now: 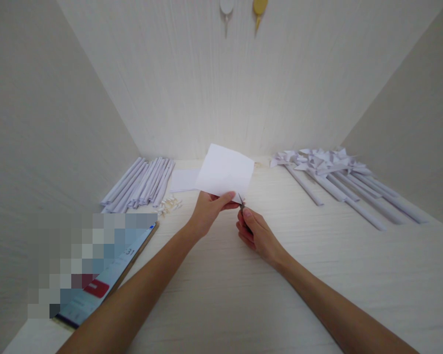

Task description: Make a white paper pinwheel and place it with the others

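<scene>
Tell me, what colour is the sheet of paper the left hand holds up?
Plain white sheet of paper, seen in the head view.

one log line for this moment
left hand: holds paper sheet | right hand: scissors at sheet corner | paper pinwheels right

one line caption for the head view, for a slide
Left hand holds a white paper sheet while right hand cuts its corner with small scissors, paper pinwheels lying alongside.

Soft, even, bright light with faint shadows; wide-angle view bends the side walls, and a pixelated patch blurs the lower left.
</scene>
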Demonstrator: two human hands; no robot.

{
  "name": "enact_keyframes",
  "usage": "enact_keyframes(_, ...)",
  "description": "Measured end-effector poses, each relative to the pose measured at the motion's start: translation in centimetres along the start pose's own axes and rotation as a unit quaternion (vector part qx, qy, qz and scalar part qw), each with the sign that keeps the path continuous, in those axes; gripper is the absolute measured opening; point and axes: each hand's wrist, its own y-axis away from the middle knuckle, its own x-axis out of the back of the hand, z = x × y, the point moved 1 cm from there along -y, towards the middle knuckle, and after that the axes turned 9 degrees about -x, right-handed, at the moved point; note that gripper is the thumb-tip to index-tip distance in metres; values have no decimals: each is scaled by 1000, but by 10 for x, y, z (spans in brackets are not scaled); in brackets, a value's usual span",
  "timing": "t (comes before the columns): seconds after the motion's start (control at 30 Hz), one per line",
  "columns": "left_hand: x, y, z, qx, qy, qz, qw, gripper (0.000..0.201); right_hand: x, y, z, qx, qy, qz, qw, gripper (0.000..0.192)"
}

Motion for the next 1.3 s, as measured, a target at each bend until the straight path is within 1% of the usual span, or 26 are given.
enact_keyframes(0.27,1,-1,-1,-4,-11,-1,1000,22,0,1,0,-1,14,11,1000,39)
enact_keyframes(0.97,-1,1,2,4,-18,1,1000,21,1,0,2,-3,5,3,1000,39)
enact_keyframes(1.3,-2,2,3,8,-32,8,999,21,5,-3,8,14,61,32,998,40)
